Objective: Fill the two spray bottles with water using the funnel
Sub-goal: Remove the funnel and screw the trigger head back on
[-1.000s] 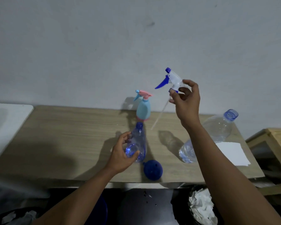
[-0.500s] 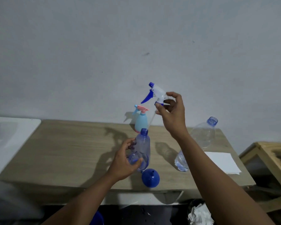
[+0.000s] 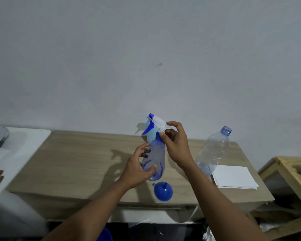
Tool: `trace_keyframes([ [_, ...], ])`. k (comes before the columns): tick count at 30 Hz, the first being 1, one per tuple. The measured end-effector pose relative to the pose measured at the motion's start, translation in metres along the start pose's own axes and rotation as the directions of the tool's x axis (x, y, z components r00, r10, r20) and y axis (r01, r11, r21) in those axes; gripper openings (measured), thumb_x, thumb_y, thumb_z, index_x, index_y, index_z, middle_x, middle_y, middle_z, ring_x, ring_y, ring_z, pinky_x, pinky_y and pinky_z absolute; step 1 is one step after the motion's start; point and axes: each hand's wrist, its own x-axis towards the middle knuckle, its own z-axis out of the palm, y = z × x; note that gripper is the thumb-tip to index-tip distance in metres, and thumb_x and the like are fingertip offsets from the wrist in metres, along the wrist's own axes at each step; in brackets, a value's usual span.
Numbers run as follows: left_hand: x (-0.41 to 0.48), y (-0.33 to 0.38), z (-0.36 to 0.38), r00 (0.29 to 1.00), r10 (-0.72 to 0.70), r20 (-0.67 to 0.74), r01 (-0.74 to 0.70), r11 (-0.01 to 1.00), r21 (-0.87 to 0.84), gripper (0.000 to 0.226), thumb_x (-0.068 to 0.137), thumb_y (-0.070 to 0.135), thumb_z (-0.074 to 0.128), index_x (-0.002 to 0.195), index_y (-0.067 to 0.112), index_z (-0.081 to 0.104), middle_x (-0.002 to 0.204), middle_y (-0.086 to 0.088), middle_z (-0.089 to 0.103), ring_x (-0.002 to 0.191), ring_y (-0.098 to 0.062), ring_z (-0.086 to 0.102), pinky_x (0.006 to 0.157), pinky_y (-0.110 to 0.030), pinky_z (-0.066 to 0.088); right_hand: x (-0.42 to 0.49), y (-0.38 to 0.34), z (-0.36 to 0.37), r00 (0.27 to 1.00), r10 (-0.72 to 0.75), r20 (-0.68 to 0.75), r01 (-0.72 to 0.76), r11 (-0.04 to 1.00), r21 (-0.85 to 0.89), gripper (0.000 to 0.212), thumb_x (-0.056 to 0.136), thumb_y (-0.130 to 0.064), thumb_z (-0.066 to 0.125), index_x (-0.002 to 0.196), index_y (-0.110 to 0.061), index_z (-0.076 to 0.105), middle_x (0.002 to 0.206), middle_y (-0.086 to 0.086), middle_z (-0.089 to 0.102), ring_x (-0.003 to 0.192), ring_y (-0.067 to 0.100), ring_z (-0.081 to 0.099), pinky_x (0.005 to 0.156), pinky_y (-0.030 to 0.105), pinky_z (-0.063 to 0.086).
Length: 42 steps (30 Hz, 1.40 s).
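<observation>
At tabletop (image 3: pixel 87 159) centre | left hand (image 3: pixel 137 168) fingers clamped on clear spray bottle (image 3: pixel 155 158); right hand (image 3: pixel 176 145) fingers pinching trigger head (image 3: pixel 157 124) at its neck | funnel (image 3: pixel 163 191) inverted beside base | risk: cross-threaded cap; leaks likely

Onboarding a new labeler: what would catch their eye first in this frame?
Dead centre, the right hand holds a white-and-blue spray head at the neck of a clear bottle gripped by the left hand. Just in front, near the table edge, a blue funnel lies spout up. To the right stands an uncapped water bottle, tilted, beside a white paper stack.
</observation>
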Motion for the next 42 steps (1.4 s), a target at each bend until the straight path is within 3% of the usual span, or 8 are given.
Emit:
trace_keyframes([
  [7,0.000,-0.001,0.000,1.000,-0.003,0.017,0.002,1.000,0.019,0.077,0.072,0.011,0.083,0.132,0.039,0.043,0.123,0.019,0.055,0.112,0.004,0.055,0.081,-0.016,0.054,-0.006,0.000,-0.001,0.998,-0.049,0.034,0.050,0.998,-0.042,0.031,0.098,-0.014,0.061,0.120,-0.031,0.047,0.100,0.003,0.070,0.094,0.023,0.072,0.078,0.044,0.061],
  [12,0.003,-0.002,0.000,1.000,0.012,0.007,-0.012,1.000,0.015,0.076,0.071,0.015,0.084,0.134,0.035,0.045,0.123,0.014,0.058,0.111,-0.006,0.057,0.083,-0.027,0.059,0.000,-0.002,-0.005,0.992,-0.098,0.079,0.107,0.987,-0.120,0.027,0.100,-0.008,0.056,0.104,-0.031,0.070,0.111,0.002,0.070,0.102,0.019,0.069,0.087,0.044,0.059],
  [20,0.008,0.003,-0.003,0.999,0.032,0.027,-0.031,0.998,-0.053,0.074,0.071,0.017,0.083,0.134,0.030,0.047,0.122,0.011,0.060,0.112,-0.013,0.060,0.079,-0.036,0.062,0.000,-0.007,-0.010,0.997,-0.040,0.069,0.035,0.997,0.066,0.026,0.099,-0.003,0.056,0.115,-0.015,0.073,0.115,0.001,0.073,0.108,0.013,0.069,0.091,0.028,0.057],
  [25,0.008,0.006,-0.002,0.999,0.032,0.019,-0.031,0.998,-0.048,0.071,0.073,0.019,0.083,0.133,0.033,0.047,0.120,0.010,0.063,0.108,-0.016,0.062,0.073,-0.035,0.062,0.004,-0.008,-0.010,0.998,-0.039,0.043,0.035,0.996,0.088,0.023,0.097,-0.002,0.059,0.114,-0.010,0.073,0.115,0.009,0.073,0.104,0.016,0.071,0.089,0.030,0.059],
  [30,0.010,0.009,-0.002,0.999,0.035,0.015,-0.035,0.999,-0.005,0.074,0.075,0.016,0.084,0.134,0.034,0.044,0.121,0.021,0.058,0.112,-0.008,0.059,0.079,-0.028,0.061,0.004,-0.009,-0.008,0.997,-0.057,0.042,0.056,0.998,0.027,0.019,0.096,-0.006,0.063,0.107,-0.017,0.074,0.112,0.006,0.072,0.105,0.017,0.069,0.086,0.031,0.060],
  [34,0.009,0.009,-0.002,0.999,0.041,0.001,-0.041,0.999,0.033,0.075,0.073,0.018,0.085,0.131,0.041,0.044,0.118,0.029,0.057,0.111,-0.006,0.058,0.082,-0.027,0.060,0.006,-0.005,-0.007,0.995,-0.098,0.029,0.098,0.995,-0.017,0.023,0.091,-0.005,0.069,0.109,-0.018,0.075,0.110,0.011,0.067,0.100,0.019,0.065,0.078,0.023,0.057],
  [37,0.010,0.012,-0.001,0.999,0.047,-0.007,-0.046,0.998,0.051,0.076,0.073,0.019,0.086,0.128,0.047,0.042,0.117,0.028,0.057,0.111,-0.003,0.057,0.083,-0.026,0.059,0.006,-0.008,-0.006,0.995,-0.090,0.050,0.091,0.996,-0.008,0.024,0.094,-0.006,0.065,0.114,-0.017,0.074,0.112,0.011,0.062,0.101,0.010,0.064,0.078,0.019,0.055],
  [42,0.012,0.013,-0.004,0.998,0.060,-0.012,-0.059,0.997,0.048,0.074,0.073,0.018,0.086,0.131,0.038,0.045,0.118,0.032,0.054,0.114,-0.004,0.056,0.083,-0.031,0.061,0.008,-0.011,-0.008,0.991,-0.111,0.071,0.108,0.993,0.037,0.028,0.097,-0.004,0.060,0.108,-0.025,0.075,0.114,0.011,0.067,0.099,0.013,0.068,0.087,0.029,0.057],
])
